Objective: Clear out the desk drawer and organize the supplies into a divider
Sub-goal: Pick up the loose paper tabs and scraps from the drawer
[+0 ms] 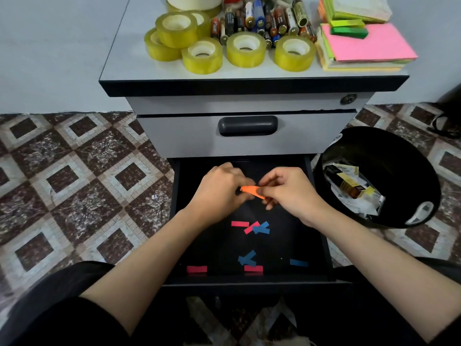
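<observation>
Tiled floor [74, 183], glossy and diamond-patterned, surrounds the pedestal. We record the bottom drawer [294, 233] standing open, a smooth black tray. Near its front edge lie flat red strips [196, 269] and blue strips [247, 258] of thin matte paper, some crossed; more sit mid-drawer. Toward the drawer's rear, the left hand [219, 188] and right hand [289, 191] both pinch one orange strip [252, 191] between them, fingers curled, the paper bowed. Just beside the drawer's right edge stands a round black bin [389, 151] holding crumpled waste. On the counter [129, 66] beyond are translucent yellow tape rolls [245, 49] along the front edge, cylindrical batteries [259, 21] heaped behind, and stacked neon note pads [369, 43] at the right corner. No divider is visible.

Our judgement: the orange strip may crease or tear if the hands pull apart. Flat strips could cling to the smooth tray and be overlooked. A knock to the pedestal could send rolls off the counter's front edge.
</observation>
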A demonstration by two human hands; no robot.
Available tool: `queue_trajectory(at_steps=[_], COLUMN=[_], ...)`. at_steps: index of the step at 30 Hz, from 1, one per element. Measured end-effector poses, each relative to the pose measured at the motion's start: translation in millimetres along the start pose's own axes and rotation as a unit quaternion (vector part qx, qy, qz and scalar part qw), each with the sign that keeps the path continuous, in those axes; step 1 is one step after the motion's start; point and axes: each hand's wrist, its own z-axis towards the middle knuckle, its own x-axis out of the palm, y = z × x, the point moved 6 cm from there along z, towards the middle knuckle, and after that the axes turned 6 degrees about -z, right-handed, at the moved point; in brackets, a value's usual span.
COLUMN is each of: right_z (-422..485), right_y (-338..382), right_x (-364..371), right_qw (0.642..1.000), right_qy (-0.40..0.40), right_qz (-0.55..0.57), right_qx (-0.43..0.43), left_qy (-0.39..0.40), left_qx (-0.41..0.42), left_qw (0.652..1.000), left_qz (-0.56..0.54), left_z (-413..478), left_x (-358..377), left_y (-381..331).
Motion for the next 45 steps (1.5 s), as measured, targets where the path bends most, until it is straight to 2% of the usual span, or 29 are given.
queue_trajectory(at_steps=[4, 7, 11, 15, 20, 28, 33, 39, 42, 45], right_z=[-2, -3, -4, -5, -3, -13, -13, -13, -12, -13], right_y=[6, 9, 11, 15, 12, 18, 24, 22, 21, 23], right_x=[5, 7, 8, 6, -4, 16, 7, 12, 11, 9], right_qw=[0.985, 0.96, 0.942, 0.922, 0.88, 0.856, 0.876, 0.88, 0.881, 0.886], right_qy=[0.027, 0.012, -0.004, -0.022, -0.057, -0.021, -0.051, -0.042, -0.036, -0.03], right_qz=[-0.153, -0.255, -0.299, -0.355, -0.462, -0.497, -0.452, -0.437, -0.435, -0.425], right_qx=[-0.069, -0.112, -0.151, -0.152, -0.095, -0.14, -0.16, -0.181, -0.181, -0.186], left_qy=[0.049, 0.06, 0.077, 0.072, 0.039, 0.046, 0.048, 0.078, 0.054, 0.08], left_qx=[-0.009, -0.016, -0.008, -0.014, -0.049, -0.039, -0.027, -0.013, 0.004, -0.02], left_qw=[0.998, 0.998, 0.995, 0.994, 0.994, 0.994, 0.994, 0.991, 0.995, 0.992], left_qz=[0.031, 0.03, 0.059, 0.075, 0.086, 0.092, 0.089, 0.103, 0.084, 0.092], left_z=[-1, -1, -1, 0, 1, 0, 0, -1, -2, -4], left_x=[4, 5, 9, 7, -1, 5, 5, 12, 10, 9], left_y=[0, 0, -1, 1, 9, 3, 1, -3, -4, 0])
